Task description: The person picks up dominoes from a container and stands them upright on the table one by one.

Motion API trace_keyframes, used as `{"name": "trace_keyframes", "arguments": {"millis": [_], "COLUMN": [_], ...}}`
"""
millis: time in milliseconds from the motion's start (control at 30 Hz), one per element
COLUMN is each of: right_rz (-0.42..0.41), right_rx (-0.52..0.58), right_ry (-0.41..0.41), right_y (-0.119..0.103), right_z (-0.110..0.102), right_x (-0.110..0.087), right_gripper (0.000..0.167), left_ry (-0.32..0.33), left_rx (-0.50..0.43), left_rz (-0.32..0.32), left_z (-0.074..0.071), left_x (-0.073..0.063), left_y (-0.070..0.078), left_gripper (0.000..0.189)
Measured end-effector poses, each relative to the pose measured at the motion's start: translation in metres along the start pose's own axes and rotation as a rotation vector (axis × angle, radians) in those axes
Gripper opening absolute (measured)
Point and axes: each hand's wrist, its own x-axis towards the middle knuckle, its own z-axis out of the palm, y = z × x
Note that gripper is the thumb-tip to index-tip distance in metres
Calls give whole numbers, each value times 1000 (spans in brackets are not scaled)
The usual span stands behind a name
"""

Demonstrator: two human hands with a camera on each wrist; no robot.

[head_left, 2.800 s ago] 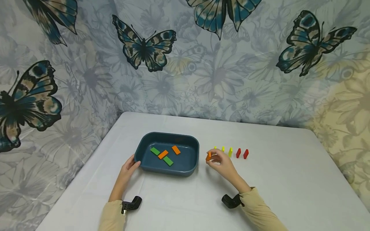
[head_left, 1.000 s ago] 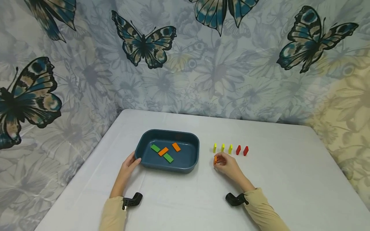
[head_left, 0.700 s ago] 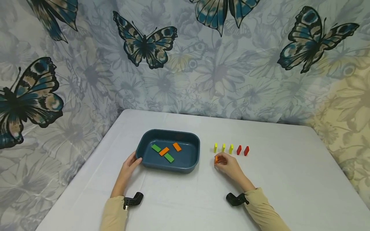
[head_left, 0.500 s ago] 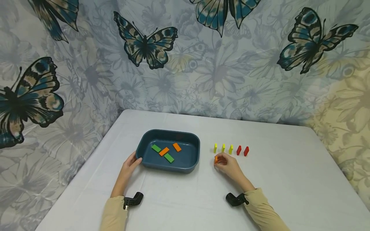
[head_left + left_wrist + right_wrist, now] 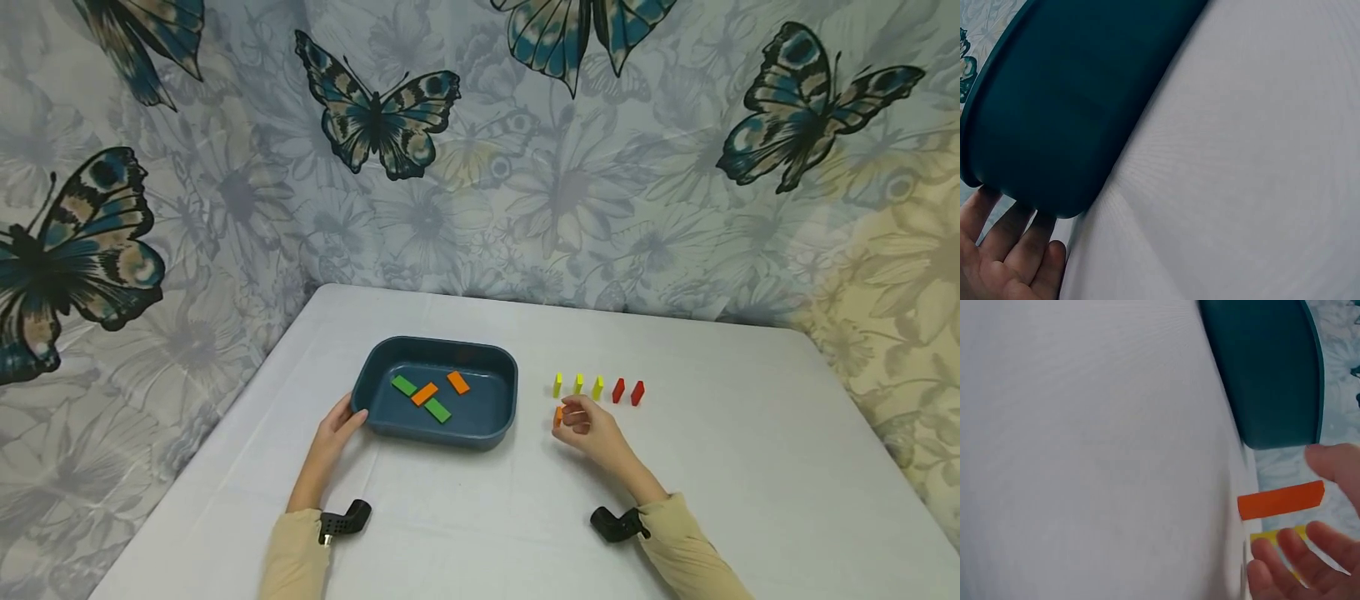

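The left hand (image 5: 333, 429) grips the left end of the blue tray (image 5: 435, 437), which stretches away to that hand's right with two green blocks (image 5: 438, 410) and two orange blocks (image 5: 424, 394) lying inside. Next, an upright orange block (image 5: 1280, 500) stands on the bench (image 5: 465, 517) between the right hand's (image 5: 592, 432) thumb and fingers, which are parted and holding nothing; beyond that hand stand three yellow blocks (image 5: 597, 387), then two red blocks (image 5: 618, 391).

grey-blue wall (image 5: 480, 250) w/ pale flowers (image 5: 573, 192) & big teal/black butterflies (image 5: 373, 117), yellowish at far rt; white table (image 5: 720, 467) in front, back corners rounded.
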Motion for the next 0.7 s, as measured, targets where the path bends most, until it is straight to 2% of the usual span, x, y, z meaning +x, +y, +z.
{"name": "trace_keyframes", "arguments": {"millis": [167,267,367,567,700], "right_rz": [-142,-230,-282,-309,-276], "right_rx": [-32,-52,-36,162,206], "right_ry": [68,122,157,122,92], "right_y": [-15,-31,-48,-92,-122], "right_z": [-6,-8,-5,16,34], "right_x": [-2,4,12,27,36], "right_gripper": [43,38,32,33,27], "left_ry": [7,4,5,5,-3], "left_rx": [4,6,5,-3,7], "left_rz": [-20,-10,0,-13,-13], "left_z": [-1,-1,-2,-2,-2], "left_x": [-3,-2,-1,1,1], "left_y": [-2,-2,-2,-2,-1], "left_gripper": [56,56,56,55,56]}}
